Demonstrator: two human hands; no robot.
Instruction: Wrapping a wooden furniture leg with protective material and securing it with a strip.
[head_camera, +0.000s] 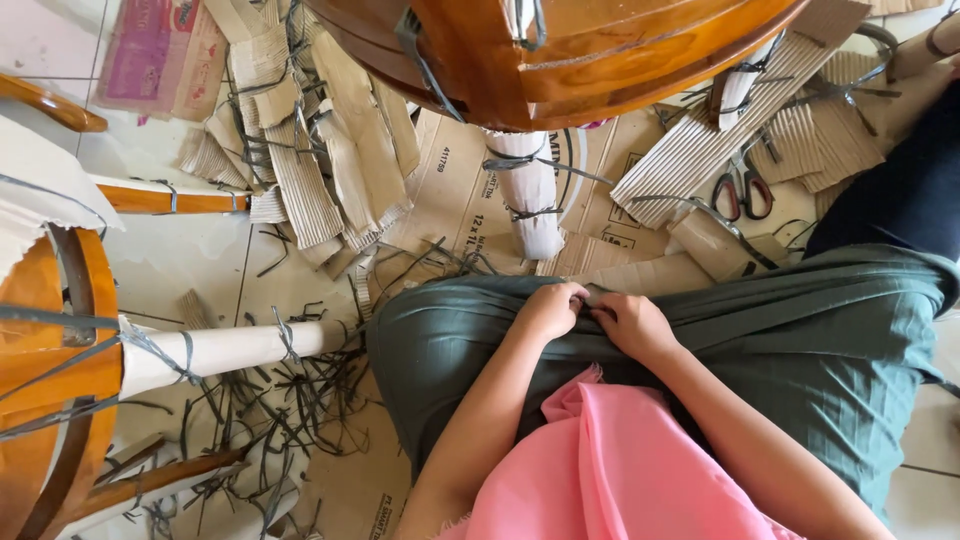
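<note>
We see both hands meeting at centre frame: our left hand and right hand curl their fingers, pinching the green skirt over our lap. At one o'clock, scissors lie on cardboard.

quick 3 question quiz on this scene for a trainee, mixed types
1. True or false: the scissors lie on cardboard.
2. Both hands, left and right, rest on: A) green cloth B) chair leg C) scissors
3. Fill in: the wrapped chair leg is bound with grey ____.

Key: 1 true; 2 A; 3 straps
</note>
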